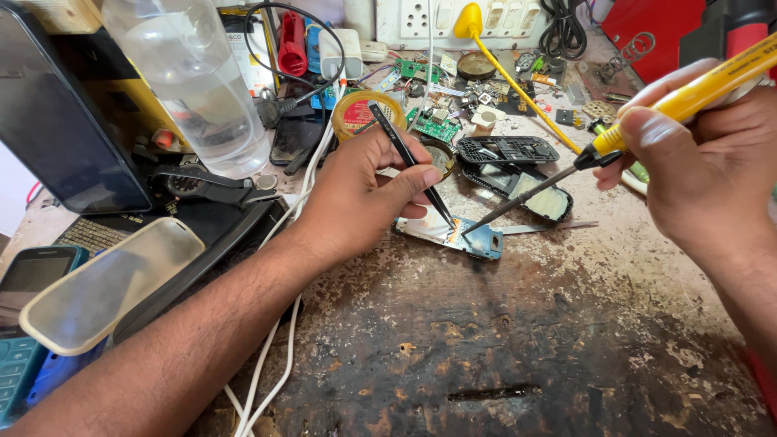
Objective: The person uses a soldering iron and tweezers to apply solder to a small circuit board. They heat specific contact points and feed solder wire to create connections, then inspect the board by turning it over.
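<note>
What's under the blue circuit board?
The blue circuit board lies flat on the worn wooden bench. A thin metal blade pokes out beside it; whatever lies directly beneath is covered.

The circuit board [453, 233] lies on the workbench [518, 340], before the keypad frame [506, 150], bottle [194, 81] far left.

A clear plastic bottle [190, 77] stands behind a translucent phone case [109, 285] and a teal keypad phone [24, 324].
</note>
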